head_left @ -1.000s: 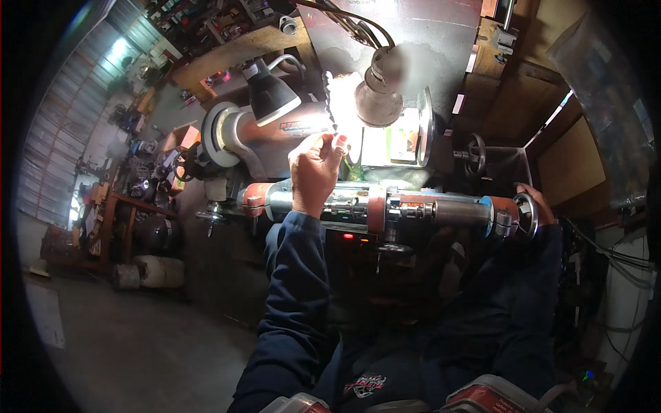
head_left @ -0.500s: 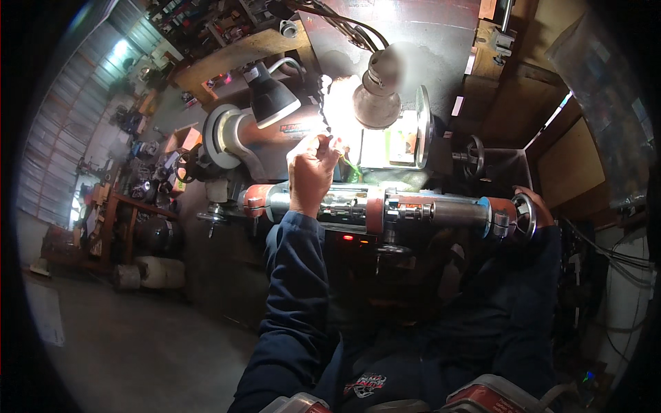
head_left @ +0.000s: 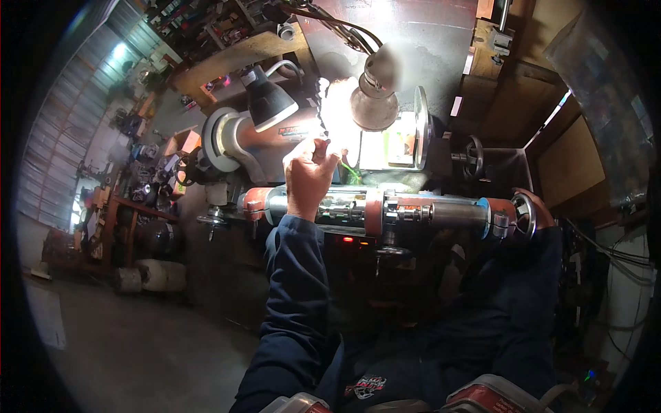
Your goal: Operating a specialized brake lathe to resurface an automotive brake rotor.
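My left hand [head_left: 309, 172] is raised over the machine, its fingers pinched at the lower end of a dark, segmented strand that looks like a jointed hose [head_left: 322, 110]. Glare hides the exact grip. Just right of those fingers, a thin green streak [head_left: 351, 172] runs down. At the right end of a long shaft [head_left: 458, 213], my right hand [head_left: 541, 206] is closed around the rim of a metal handwheel [head_left: 527, 215]. Red-brown clamp collars [head_left: 374, 212] surround the shaft assembly. Behind it stands a round metal wheel or guard [head_left: 422, 131].
A black lamp [head_left: 268, 100] and a beige lamp [head_left: 374, 103] hang close to my left hand. Another handwheel [head_left: 475, 157] sits behind the shaft at right. A small hand crank [head_left: 392, 252] projects below the shaft. Cluttered shelving [head_left: 131, 179] lies off left.
My left hand has shifted very slightly left and down, its fingers still pinched. My right hand stays on the handwheel.
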`<state>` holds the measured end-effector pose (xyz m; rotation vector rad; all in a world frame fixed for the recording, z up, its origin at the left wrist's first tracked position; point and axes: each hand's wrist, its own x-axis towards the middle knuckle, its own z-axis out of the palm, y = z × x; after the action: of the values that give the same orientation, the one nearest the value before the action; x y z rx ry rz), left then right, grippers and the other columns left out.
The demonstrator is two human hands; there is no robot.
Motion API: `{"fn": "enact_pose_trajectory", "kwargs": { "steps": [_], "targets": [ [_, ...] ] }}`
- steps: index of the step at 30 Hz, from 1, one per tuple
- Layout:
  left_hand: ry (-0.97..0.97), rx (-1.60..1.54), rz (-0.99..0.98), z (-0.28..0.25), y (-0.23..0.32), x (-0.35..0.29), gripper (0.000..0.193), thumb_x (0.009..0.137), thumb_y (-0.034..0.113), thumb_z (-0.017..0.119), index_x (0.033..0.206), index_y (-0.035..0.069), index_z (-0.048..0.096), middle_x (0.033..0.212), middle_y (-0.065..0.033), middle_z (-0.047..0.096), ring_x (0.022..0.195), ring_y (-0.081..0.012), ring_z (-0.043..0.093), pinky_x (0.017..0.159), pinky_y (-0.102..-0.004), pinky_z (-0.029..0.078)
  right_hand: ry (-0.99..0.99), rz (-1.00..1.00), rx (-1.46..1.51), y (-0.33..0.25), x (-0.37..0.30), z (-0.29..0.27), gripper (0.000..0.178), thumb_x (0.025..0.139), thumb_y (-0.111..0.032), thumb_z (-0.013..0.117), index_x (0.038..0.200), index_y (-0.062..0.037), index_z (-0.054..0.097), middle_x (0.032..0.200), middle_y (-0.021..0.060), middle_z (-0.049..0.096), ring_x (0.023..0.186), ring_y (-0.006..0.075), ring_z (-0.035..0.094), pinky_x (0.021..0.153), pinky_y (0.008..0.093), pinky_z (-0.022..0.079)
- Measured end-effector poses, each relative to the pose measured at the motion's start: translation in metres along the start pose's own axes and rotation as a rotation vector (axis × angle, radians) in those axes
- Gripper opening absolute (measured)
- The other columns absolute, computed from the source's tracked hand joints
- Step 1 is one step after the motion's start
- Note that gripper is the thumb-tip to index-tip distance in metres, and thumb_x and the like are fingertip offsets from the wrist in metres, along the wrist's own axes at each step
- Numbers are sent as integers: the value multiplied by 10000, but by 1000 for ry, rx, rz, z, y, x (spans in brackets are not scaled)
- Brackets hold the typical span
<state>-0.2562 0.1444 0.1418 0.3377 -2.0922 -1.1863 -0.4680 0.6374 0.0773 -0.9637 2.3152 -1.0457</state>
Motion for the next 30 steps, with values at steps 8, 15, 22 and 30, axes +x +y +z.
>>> {"fn": "enact_pose_trajectory", "kwargs": {
  "steps": [8,15,22,30],
  "targets": [
    [8,123,56,0,12,0,230,834,154,750,920,-38,660,756,-83,700,701,-120,672,682,-268,529,-22,50,45,14,1,-3,654,825,-164,728,1401,33,492,1238,134,657,1093,191,643,942,298,500],
    [-2,156,99,-1,9,2,190,853,129,725,896,-34,639,760,-50,673,686,-81,619,666,-252,508,-36,53,114,4,1,-1,613,827,-155,724,1373,28,513,1224,132,662,1077,193,650,932,303,510],
    [6,92,49,0,0,-2,269,840,214,763,894,-34,674,753,-98,704,693,-155,690,684,-285,528,-52,54,183,-2,0,7,573,830,-146,719,1346,24,535,1211,130,666,1061,194,657,922,309,520],
    [372,25,322,-33,22,-44,79,955,23,595,909,-25,638,802,-70,650,678,-152,622,676,-286,525,-112,100,279,-5,-4,8,528,833,-136,713,1314,19,559,1196,128,672,1042,196,664,911,315,532]
  ]
}}
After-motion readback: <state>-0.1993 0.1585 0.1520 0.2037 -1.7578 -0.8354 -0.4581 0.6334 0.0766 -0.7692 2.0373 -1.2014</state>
